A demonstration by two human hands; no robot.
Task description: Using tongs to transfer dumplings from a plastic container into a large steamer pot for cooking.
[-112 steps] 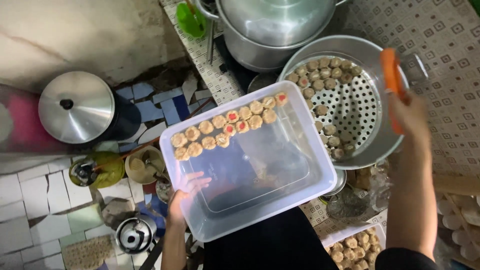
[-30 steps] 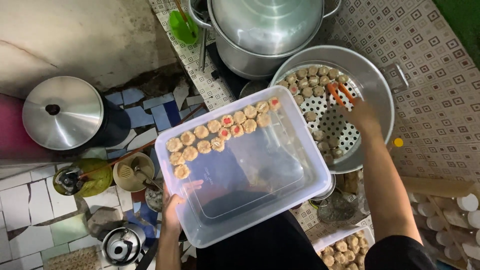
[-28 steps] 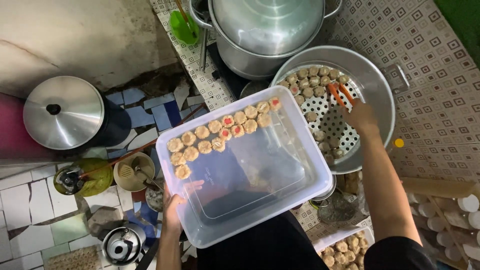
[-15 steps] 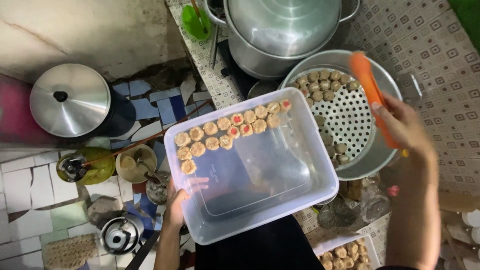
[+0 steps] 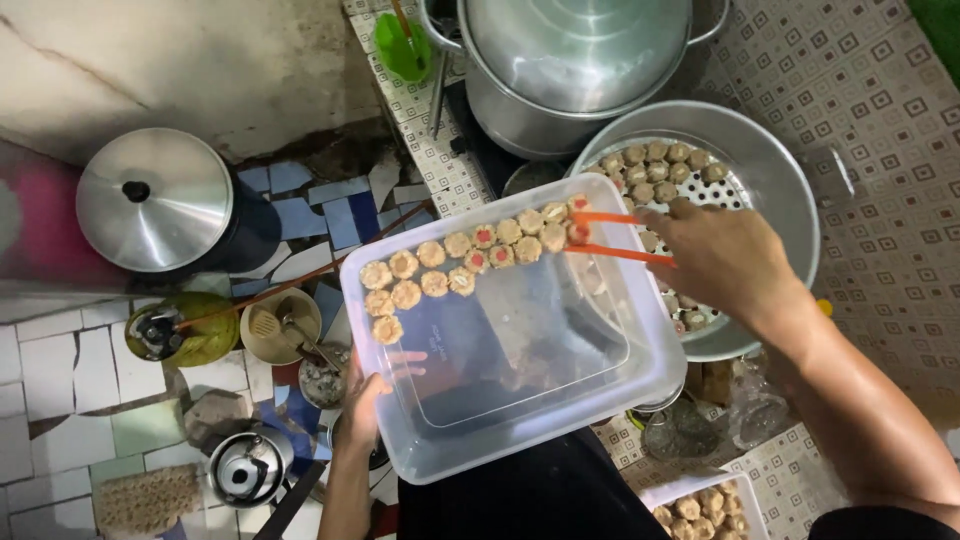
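My left hand (image 5: pixel 372 398) holds a clear plastic container (image 5: pixel 520 400) from underneath at its near-left edge. Rows of small round dumplings (image 5: pixel 450 262) line the container's far side. My right hand (image 5: pixel 725 255) grips orange tongs (image 5: pixel 610 237), whose tips pinch a dumpling at the right end of the row inside the container. Behind it stands a metal steamer tray (image 5: pixel 775 170) with perforated bottom and several dumplings left along its far rim.
A large lidded metal pot (image 5: pixel 570 60) stands behind the steamer. A second pot with a metal lid (image 5: pixel 155 200) sits at left on broken-tile floor, with small bowls, a kettle (image 5: pixel 245 470) and a green cup (image 5: pixel 403 45) around. Another tray of dumplings (image 5: pixel 705 505) lies at the bottom right.
My right hand has swung the tongs from above the steamer over to the container and lowered a dumpling at the row's right end. The container and left hand stayed put.
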